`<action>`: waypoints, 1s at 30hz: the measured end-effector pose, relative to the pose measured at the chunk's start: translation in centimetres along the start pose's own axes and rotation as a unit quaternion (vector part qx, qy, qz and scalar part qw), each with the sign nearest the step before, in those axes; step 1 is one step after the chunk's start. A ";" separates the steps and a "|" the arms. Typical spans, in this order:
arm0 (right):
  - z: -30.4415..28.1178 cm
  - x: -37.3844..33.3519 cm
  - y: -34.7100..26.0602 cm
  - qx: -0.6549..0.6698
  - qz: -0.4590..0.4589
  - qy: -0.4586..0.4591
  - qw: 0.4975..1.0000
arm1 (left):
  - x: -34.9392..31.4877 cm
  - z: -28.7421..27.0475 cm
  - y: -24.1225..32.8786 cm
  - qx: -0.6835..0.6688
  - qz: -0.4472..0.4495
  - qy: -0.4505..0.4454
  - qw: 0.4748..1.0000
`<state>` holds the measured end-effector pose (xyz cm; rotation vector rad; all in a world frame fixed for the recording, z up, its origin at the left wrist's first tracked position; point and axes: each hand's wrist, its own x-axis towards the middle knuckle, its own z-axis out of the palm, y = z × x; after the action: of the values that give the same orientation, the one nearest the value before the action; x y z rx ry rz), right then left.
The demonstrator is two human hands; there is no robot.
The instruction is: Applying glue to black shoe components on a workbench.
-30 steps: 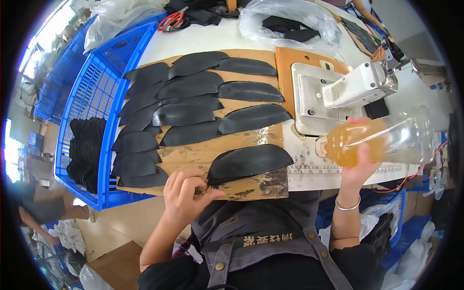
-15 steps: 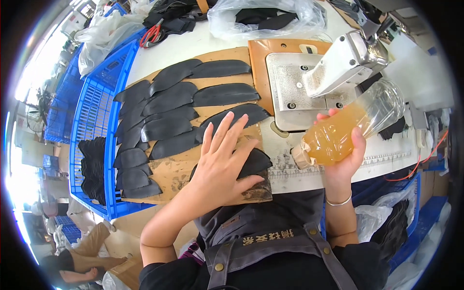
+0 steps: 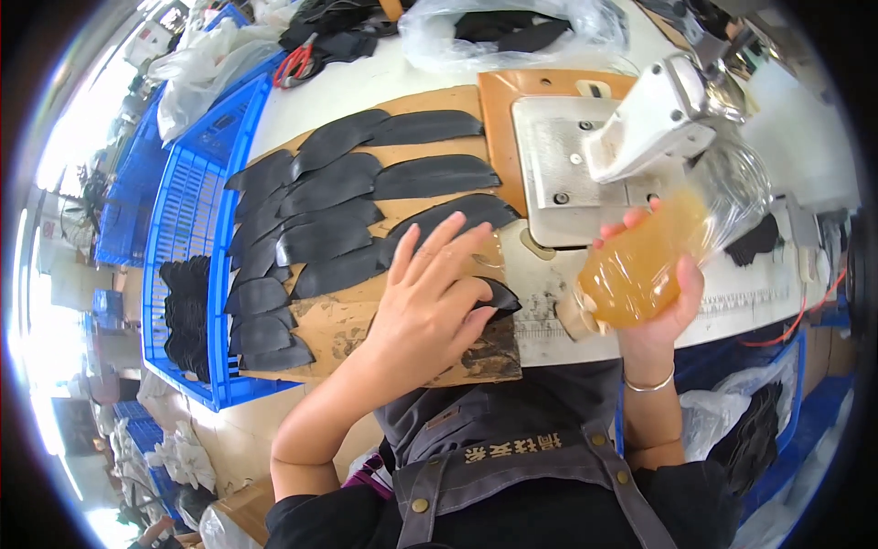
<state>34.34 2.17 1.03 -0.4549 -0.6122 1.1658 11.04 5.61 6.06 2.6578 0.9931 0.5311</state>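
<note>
My right hand [image 3: 681, 297] is wrapped round a clear plastic bottle [image 3: 640, 261] part-filled with cloudy amber liquid. The bottle is tilted, its beige cap end low and to the left above the white tabletop. My left hand [image 3: 428, 302] is over the brown cardboard sheet [image 3: 338, 334], thumb and forefinger closed on a curved black leather-like piece [image 3: 499, 298]. Most of that piece is hidden beneath the hand, and the other fingers stretch forward. Similar black pieces [image 3: 329, 183] lie in overlapping rows on the cardboard, to the left and beyond the hand.
At the right stands a white sewing-type machine [image 3: 649, 123] with a metal bed plate. A blue crate [image 3: 224, 320] holding stacked black pieces is at the left. Red-handled scissors [image 3: 294, 62] and a clear plastic bag [image 3: 421, 32] lie at the back. A printed ruler [image 3: 732, 302] runs along the front edge.
My left thumb and forefinger have drawn together on the nearest black piece, which was lying flatter under spread fingers. The bottle has shifted slightly and is blurred. The whole view has moved a little.
</note>
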 end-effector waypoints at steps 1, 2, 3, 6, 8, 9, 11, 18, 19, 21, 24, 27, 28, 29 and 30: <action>0.1 -0.1 0.0 0.003 0.006 -0.008 1.000 | -0.1 0.2 -0.1 0.013 0.019 0.010 1.000; 0.3 -0.2 -0.2 -0.013 -0.010 -0.033 0.999 | 0.0 0.2 -0.1 0.019 0.010 0.017 1.000; 0.4 -0.5 -0.3 -0.025 -0.024 -0.057 0.998 | -0.1 0.3 -0.2 0.001 0.031 0.013 0.999; 0.4 -0.9 -0.2 -0.039 -0.036 -0.069 0.996 | -0.3 0.5 -0.4 -0.001 0.074 0.021 0.997; 1.1 -1.1 -0.2 -0.053 -0.031 -0.073 0.995 | -0.6 0.3 -0.5 0.013 0.099 0.030 0.995; 1.2 -1.1 -0.1 -0.073 -0.031 -0.068 0.995 | -0.8 0.1 -0.4 -0.013 0.064 0.044 0.997; 1.3 -1.1 0.0 -0.091 -0.029 -0.068 0.993 | -1.4 -0.4 -0.8 -0.071 -0.008 0.103 0.992; 0.6 -0.6 0.0 -0.110 -0.038 -0.062 0.991 | -8.1 -6.4 -5.5 -0.262 -0.260 0.379 0.849; 0.5 -0.6 0.0 -0.111 -0.037 -0.070 0.991 | -8.9 -7.5 -5.7 -0.241 -0.255 0.410 0.842; 0.7 -0.6 -0.1 -0.108 -0.035 -0.073 0.991 | -10.0 -8.9 -5.8 -0.178 -0.231 0.455 0.842; 0.8 -0.6 0.0 -0.101 -0.036 -0.075 0.991 | -9.9 -8.9 -5.7 -0.037 -0.200 0.430 0.880; 0.8 -0.7 -0.1 -0.100 -0.034 -0.071 0.992 | -8.0 -6.4 -5.0 0.095 -0.213 0.313 0.921; 0.8 -0.8 -0.1 -0.101 -0.031 -0.069 0.992 | -7.8 -5.1 -5.3 0.117 -0.202 0.281 0.931; 0.7 -0.8 0.0 -0.102 -0.032 -0.068 0.992 | -7.6 -4.1 -5.5 0.128 -0.209 0.234 0.941; 0.6 -0.8 0.1 -0.095 -0.030 -0.076 0.992 | -7.6 -3.3 -5.7 0.138 -0.216 0.185 0.949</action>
<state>33.66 1.49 1.31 -0.5096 -0.8688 1.0962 1.03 5.05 5.07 2.4866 1.8239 0.8576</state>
